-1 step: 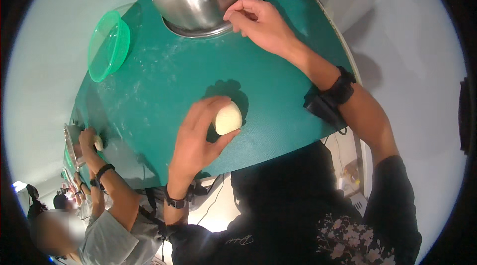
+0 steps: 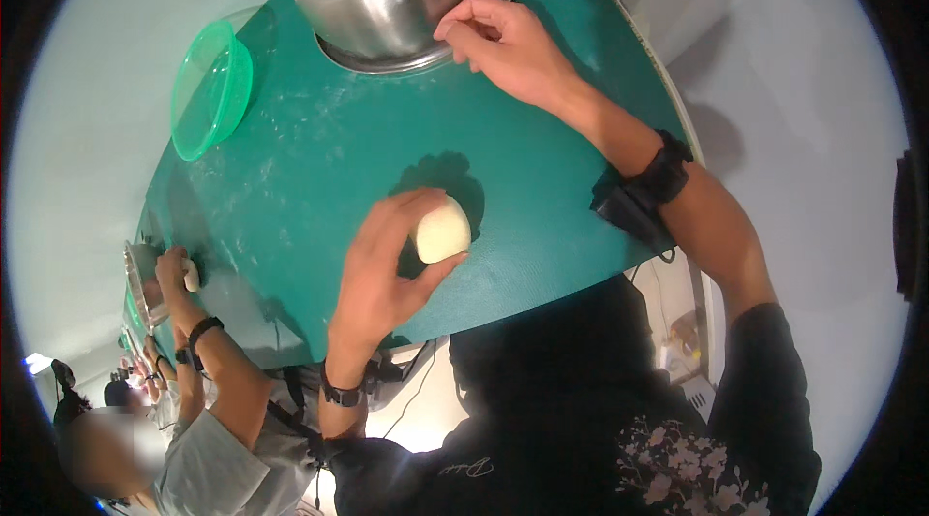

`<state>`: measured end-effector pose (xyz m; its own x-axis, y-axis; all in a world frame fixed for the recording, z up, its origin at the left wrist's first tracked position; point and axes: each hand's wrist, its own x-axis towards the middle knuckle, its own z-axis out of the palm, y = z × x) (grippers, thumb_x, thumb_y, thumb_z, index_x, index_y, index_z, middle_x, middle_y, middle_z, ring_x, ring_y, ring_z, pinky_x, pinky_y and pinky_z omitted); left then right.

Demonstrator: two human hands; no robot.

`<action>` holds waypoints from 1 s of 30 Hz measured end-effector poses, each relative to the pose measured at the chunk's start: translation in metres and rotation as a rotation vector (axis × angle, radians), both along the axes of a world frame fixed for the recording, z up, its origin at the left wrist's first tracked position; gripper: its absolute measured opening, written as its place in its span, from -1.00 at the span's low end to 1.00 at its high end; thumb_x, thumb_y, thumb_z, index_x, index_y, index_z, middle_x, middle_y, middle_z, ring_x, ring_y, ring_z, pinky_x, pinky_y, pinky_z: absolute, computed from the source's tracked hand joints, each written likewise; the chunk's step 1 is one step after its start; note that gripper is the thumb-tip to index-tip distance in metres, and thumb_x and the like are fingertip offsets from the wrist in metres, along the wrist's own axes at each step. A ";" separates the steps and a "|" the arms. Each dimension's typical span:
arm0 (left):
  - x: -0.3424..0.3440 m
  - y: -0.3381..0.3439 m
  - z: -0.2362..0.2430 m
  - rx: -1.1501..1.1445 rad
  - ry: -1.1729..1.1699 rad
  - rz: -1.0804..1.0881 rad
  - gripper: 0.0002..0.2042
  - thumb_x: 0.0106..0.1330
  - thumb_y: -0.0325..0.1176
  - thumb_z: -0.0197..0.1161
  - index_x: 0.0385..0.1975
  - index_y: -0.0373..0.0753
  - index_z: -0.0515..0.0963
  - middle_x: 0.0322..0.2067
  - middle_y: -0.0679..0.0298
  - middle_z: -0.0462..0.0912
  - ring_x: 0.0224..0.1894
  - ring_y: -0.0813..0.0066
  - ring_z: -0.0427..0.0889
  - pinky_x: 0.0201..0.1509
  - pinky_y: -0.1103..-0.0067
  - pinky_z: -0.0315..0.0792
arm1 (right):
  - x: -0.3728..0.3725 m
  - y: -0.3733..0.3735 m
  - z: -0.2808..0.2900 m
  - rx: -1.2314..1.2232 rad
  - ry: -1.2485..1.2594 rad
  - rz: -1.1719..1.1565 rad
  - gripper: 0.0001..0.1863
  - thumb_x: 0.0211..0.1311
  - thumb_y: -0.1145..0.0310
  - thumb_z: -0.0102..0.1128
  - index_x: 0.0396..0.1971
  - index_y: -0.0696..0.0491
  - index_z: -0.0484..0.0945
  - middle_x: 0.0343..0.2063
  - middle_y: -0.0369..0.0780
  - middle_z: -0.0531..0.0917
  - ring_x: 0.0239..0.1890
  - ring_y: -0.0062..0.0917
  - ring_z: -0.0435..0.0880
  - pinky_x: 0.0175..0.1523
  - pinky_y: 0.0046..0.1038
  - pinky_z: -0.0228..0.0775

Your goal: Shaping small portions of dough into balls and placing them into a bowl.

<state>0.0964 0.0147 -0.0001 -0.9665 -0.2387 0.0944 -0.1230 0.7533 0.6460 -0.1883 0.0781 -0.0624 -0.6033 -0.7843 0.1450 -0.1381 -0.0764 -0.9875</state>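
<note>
My left hand (image 2: 373,260) is closed around a ball of pale dough (image 2: 444,233), thumb on its near side and fingers over its far left side. Ball and hand are over the near middle of the green table. Farther off, my right hand (image 2: 503,47) has its fingers curled and thumb pressed in, in front of the rim of a steel basin (image 2: 373,8). That basin stands upside down on its wide rim. Whether the right hand touches it, or has anything small between its fingertips, I cannot tell.
White flour smears mark the green table (image 2: 300,197). A translucent green plastic basket (image 2: 215,95) stands at the far left edge. At left, a co-worker's hand (image 2: 172,274) is beside a metal bowl (image 2: 145,284) and a pale dough piece (image 2: 192,275).
</note>
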 end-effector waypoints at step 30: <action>-0.028 0.017 -0.020 -0.077 0.084 -0.016 -0.28 0.07 -0.33 0.76 0.30 -0.21 0.63 0.17 0.05 0.69 0.17 -0.04 0.64 0.25 0.20 0.56 | -0.001 0.003 0.003 0.026 0.050 0.025 -0.76 0.56 0.22 0.30 -0.07 0.08 0.77 -0.39 -0.37 0.70 -0.31 -0.73 0.62 -0.21 -0.56 0.45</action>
<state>0.0680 0.0313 -0.0197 -0.9581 -0.2119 0.1927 -0.0581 0.8027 0.5935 -0.1889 0.0807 -0.0599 -0.5757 -0.8030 0.1542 -0.1859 -0.0551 -0.9810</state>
